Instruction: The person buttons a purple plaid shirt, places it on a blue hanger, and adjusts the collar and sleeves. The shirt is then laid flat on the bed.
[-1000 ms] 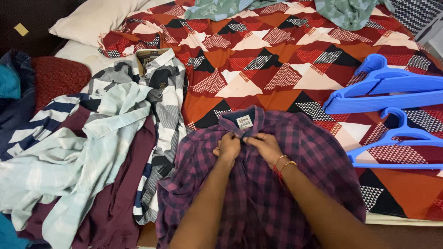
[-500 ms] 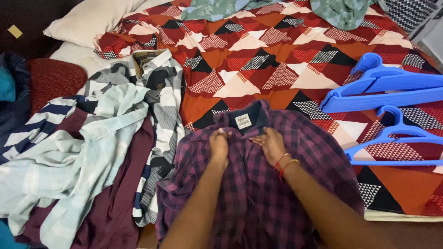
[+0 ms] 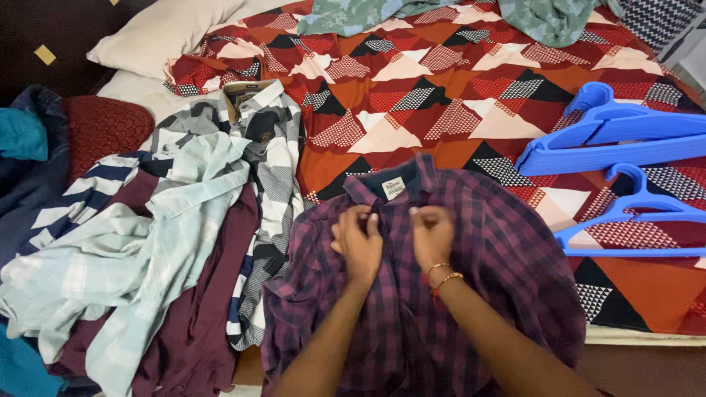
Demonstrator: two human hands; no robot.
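So there's a purple and dark checked shirt [image 3: 471, 242] laid flat at the near edge of the bed, collar pointing away, with a small white rectangular label [image 3: 395, 187] sewn inside the collar. Both hands are on the front of it just below the collar. The left hand [image 3: 359, 241] has its fingers curled in, pinching the fabric at the placket, and the right hand [image 3: 432, 234] is doing the same right beside it, fingers bunched on the cloth. There's a red thread and a thin gold bangle [image 3: 440, 276] on the right wrist.

The bedsheet [image 3: 441, 95] is a loud one, red, orange, black and white triangles, some filled with dots or grid patterns. To the left is a soft heap of shirts [image 3: 169, 235]: a pale blue plaid one, a grey and white checked one with a tan inner collar, a navy striped one, and something plain maroon underneath. Two bright blue plastic hangers [image 3: 625, 140] lie on the sheet at the right, well apart from the hands. A cream pillow [image 3: 154, 37] sits at the far left corner, and some crumpled green printed cloth [image 3: 551, 18] lies along the far edge.
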